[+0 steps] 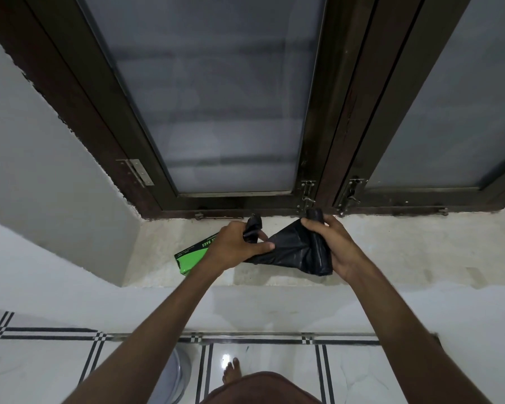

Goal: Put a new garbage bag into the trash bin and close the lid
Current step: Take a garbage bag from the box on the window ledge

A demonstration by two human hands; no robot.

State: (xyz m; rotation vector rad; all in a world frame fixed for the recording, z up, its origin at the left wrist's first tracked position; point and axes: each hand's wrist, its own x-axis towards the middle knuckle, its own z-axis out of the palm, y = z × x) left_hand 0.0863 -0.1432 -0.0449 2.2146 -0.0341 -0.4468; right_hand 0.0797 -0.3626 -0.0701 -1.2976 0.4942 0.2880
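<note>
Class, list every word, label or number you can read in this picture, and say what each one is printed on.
"BAGS": on the green and black packet lying on the window ledge, seen upside down.
A word before it is cut off by the left hand; unreadable.
A line of small print on the packet's black strip: too small to read.
No other text.

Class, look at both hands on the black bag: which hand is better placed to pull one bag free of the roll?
Probably the left hand: its fingers pinch the loose end of the black bag, while the right hand wraps the rolled part, steadying it.
</note>
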